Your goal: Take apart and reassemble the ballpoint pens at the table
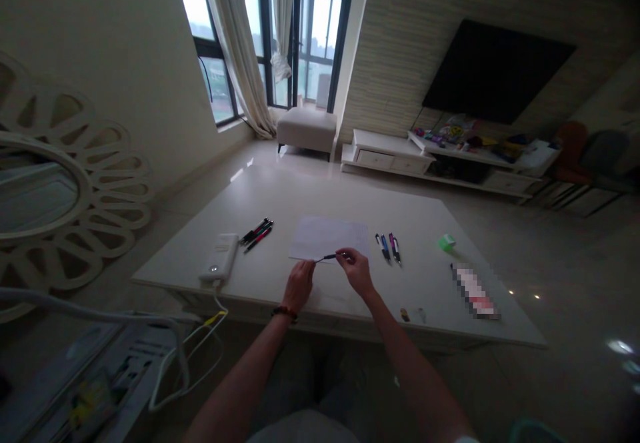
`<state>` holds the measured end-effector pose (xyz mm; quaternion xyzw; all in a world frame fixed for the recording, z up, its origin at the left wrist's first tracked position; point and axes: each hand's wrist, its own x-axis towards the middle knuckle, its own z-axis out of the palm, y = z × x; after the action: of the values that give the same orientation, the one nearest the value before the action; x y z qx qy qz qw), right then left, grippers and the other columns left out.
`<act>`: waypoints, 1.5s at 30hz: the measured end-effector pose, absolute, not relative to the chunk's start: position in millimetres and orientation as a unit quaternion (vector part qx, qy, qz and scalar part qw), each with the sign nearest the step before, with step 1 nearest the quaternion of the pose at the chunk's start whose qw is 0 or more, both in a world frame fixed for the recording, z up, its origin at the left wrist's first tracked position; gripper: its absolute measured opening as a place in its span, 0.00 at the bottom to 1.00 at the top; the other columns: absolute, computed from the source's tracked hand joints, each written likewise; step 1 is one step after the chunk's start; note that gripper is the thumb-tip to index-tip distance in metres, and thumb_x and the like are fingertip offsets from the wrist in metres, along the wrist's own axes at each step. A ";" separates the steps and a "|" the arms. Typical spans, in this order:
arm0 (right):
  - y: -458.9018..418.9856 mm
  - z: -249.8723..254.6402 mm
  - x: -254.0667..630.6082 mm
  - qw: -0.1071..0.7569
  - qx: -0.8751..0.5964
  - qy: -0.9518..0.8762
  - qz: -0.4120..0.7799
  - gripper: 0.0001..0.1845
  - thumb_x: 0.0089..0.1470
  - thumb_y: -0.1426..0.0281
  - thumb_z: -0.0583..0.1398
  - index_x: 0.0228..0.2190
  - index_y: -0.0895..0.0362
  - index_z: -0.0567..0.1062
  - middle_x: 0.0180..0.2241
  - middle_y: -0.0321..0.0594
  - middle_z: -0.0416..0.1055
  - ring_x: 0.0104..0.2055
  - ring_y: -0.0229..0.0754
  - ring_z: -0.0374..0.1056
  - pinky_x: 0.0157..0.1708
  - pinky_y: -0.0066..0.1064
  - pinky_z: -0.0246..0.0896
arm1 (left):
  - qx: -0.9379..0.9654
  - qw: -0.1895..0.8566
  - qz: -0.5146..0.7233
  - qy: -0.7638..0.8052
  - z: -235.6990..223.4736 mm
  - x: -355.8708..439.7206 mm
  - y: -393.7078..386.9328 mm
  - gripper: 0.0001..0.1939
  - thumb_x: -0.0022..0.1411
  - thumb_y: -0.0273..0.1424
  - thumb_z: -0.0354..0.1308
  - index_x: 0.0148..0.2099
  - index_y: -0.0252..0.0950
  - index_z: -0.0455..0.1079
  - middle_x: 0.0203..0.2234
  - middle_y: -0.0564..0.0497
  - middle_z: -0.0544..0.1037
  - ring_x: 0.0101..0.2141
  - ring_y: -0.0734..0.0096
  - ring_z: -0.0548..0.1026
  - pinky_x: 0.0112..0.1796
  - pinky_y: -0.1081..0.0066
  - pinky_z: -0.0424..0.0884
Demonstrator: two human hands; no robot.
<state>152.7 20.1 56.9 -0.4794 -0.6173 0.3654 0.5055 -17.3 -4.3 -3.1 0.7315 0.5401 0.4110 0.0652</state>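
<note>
- Right hand (356,271): grip together at the fingertips, clamped on the dark pen (330,256) near its right end.
- Left hand (300,280): fingers together, apparently pinching the pen's thin left end; cannot tell if that end is a loose part.
- Handling, my judgement: light pinch, wrists steady, both ends in one straight line; any pull or twist best run along the barrel, so the thin end doesn't bend.
- Pen bridges the two grips, over the near edge of the white paper (327,233) on the table (410,216).
- Beyond the right grip, rightward: right pen group (395,250). Left of the left grip: left pen group (259,239).
</note>
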 end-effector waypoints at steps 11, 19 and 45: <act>20.9 48.2 145.3 0.429 -0.455 -0.640 0.447 0.13 0.41 0.63 0.63 0.26 0.61 0.77 0.19 0.39 0.72 0.21 0.38 0.67 0.22 0.27 0.60 | 0.762 0.054 0.417 0.492 -12.5 -15.5 -1.6 0.11 0.63 0.32 0.46 0.48 0.36 0.60 0.35 0.49 0.73 0.38 0.69 0.70 0.39 0.67 0.68; 11.3 48.4 144.9 0.434 -0.483 -0.629 0.428 0.16 0.44 0.59 0.61 0.25 0.60 0.76 0.19 0.41 0.72 0.20 0.38 0.68 0.22 0.27 0.61 | 0.790 0.031 0.382 0.478 -10.1 -15.3 -4.0 0.09 0.64 0.31 0.44 0.44 0.36 0.62 0.32 0.49 0.73 0.35 0.68 0.70 0.37 0.65 0.68; -0.6 27.0 120.1 0.544 -0.482 -0.535 0.430 0.20 0.46 0.54 0.59 0.24 0.59 0.70 0.16 0.34 0.66 0.16 0.32 0.59 0.16 0.24 0.55 | 0.820 0.045 0.330 0.466 -11.5 -14.4 -5.5 0.11 0.65 0.26 0.40 0.44 0.35 0.61 0.33 0.48 0.71 0.35 0.69 0.69 0.38 0.65 0.68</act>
<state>120.1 -0.6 27.0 -0.4825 -0.5348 0.4304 0.5440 -14.4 -5.5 -11.5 0.8198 0.4656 0.3303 0.0447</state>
